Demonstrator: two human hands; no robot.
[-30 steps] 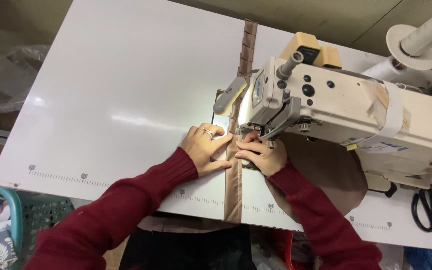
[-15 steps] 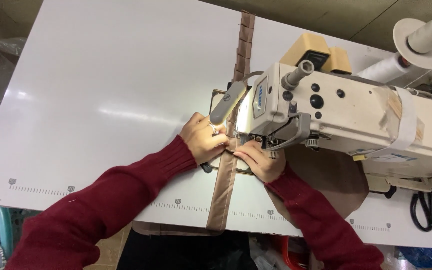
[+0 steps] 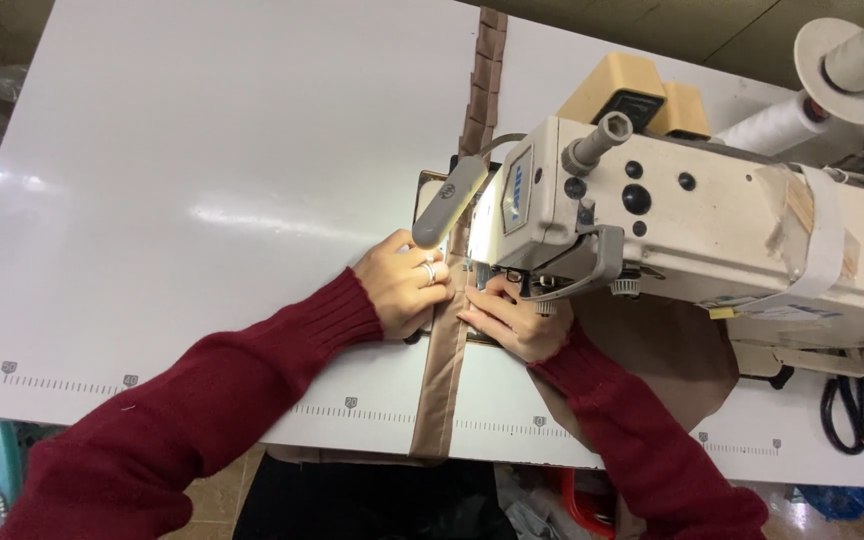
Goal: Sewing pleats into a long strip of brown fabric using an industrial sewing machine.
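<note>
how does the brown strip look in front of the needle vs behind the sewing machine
In front, under the left hand and right hand, the front part of the brown strip lies smooth, flat and wider. Past the sewing machine, the far part of the strip looks narrower and pleated in ridges. Both are the same brown fabric.

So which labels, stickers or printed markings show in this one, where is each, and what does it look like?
Badge: sewing machine head's front end, upright blue rectangle, pale print.
Stickers: machine arm's lower edge, small, white and yellow.
Tape band: wrapped round the machine arm, cream with tan patches.
Ruler markings: near edge of the white table, grey ticks, small dark number tags.
No packages or screens.
</note>
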